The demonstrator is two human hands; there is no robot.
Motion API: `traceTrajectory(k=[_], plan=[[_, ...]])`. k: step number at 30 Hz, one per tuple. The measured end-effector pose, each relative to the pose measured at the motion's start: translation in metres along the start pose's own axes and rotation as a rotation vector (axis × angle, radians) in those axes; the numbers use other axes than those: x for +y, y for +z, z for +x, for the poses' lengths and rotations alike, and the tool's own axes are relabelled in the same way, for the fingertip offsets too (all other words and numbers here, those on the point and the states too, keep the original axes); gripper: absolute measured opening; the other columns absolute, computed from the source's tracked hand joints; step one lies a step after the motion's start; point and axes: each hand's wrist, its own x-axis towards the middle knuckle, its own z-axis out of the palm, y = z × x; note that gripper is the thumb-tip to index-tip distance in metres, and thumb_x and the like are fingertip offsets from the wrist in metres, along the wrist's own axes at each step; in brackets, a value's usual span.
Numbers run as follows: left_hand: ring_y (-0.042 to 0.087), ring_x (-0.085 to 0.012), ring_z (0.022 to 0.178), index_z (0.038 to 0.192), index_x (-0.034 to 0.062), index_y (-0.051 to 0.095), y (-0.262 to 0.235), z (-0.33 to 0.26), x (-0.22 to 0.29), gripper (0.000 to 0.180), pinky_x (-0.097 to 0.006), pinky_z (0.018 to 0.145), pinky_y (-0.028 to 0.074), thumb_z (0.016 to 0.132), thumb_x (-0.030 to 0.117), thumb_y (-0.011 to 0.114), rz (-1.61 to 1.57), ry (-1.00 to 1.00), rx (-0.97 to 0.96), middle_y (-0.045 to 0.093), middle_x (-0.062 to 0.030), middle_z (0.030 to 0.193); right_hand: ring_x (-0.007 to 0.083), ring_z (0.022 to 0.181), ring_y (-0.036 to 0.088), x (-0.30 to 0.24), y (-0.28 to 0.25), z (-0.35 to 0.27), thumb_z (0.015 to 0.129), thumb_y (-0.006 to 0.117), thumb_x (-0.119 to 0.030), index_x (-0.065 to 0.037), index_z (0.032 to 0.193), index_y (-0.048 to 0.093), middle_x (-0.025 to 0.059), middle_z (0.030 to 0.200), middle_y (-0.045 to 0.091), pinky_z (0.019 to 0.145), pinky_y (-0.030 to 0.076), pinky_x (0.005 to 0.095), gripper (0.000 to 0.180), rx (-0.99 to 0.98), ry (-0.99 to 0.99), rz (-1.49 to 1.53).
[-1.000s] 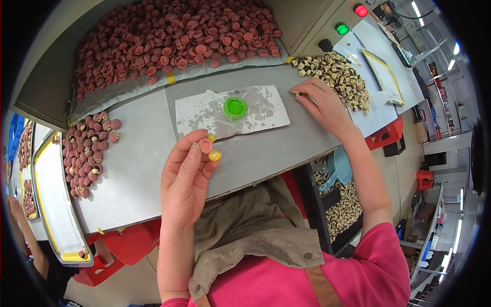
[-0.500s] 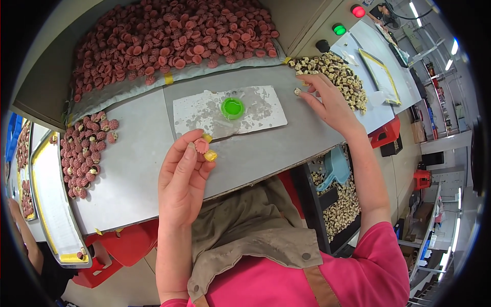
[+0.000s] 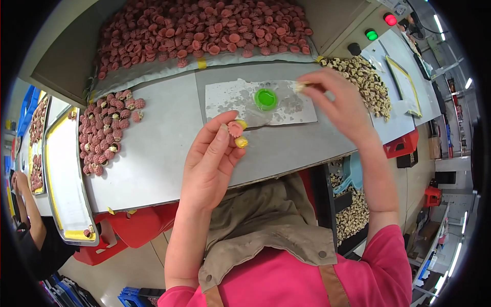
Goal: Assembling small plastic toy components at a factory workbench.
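Observation:
My left hand [image 3: 204,166] pinches a pink raspberry-shaped shell [image 3: 235,129], its hollow opening showing, above the table's front part. Yellow coverings [image 3: 241,142] sit on two of its fingertips. Blurred by motion, my right hand [image 3: 341,106] holds a small cream-coloured piece [image 3: 300,87] between thumb and fingers, over the right end of a white stained board [image 3: 217,97]. On that board, left of the right hand, stands a round bright green dish [image 3: 266,99]. Behind my right hand lies a pile of cream and dark small pieces [image 3: 371,87].
A large heap of pink shells [image 3: 204,30] fills the back. Raspberry-shaped pieces, some with cream showing, form a pile [image 3: 105,130] at left beside a yellow-edged tray [image 3: 69,174]. Below right, a black bin [image 3: 323,189] holds cream pieces and a blue scoop [image 3: 353,174]. Another person's arms [image 3: 25,199] show far left.
My right hand has moved left from the cream pile's edge toward the green dish, carrying the small piece. My left hand still holds the shell. The whole view has shifted.

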Motion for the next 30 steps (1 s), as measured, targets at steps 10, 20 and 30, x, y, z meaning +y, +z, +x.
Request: traceTrajectory(k=[10,20,30], plan=[[0.052,-0.0096,0.098,0.124,0.0051,0.049,0.006,0.001,0.0,0.032,-0.025,0.087,0.043,0.094,0.018,0.051,0.027,-0.002,0.015,0.056,-0.0001,0.107,0.0252,0.076,0.056,-0.01,0.04,0.015,0.082,0.061,-0.008,-0.005,0.094,0.063,0.0078,0.084,0.056,0.067,0.046,0.0324,0.013,0.036,-0.311,-0.187],[0.052,-0.0102,0.099,0.123,0.0036,0.049,0.009,-0.001,0.003,0.032,-0.025,0.087,0.043,0.094,0.017,0.052,0.081,-0.019,0.042,0.056,-0.0019,0.109,0.0117,0.081,0.056,-0.016,0.036,0.006,0.085,0.061,-0.008,-0.001,0.096,0.063,0.003,0.089,0.059,0.071,0.046,0.0261,0.013,0.026,0.167,0.417],[0.052,-0.0105,0.099,0.119,0.0031,0.051,0.005,0.001,-0.002,0.029,-0.026,0.086,0.042,0.094,0.018,0.052,0.062,0.018,0.005,0.057,-0.0034,0.108,0.011,0.084,0.056,-0.056,0.054,-0.006,0.087,0.058,-0.006,-0.002,0.104,0.059,0.0043,0.093,0.06,0.075,0.046,0.0264,0.018,0.035,-0.048,0.657]])
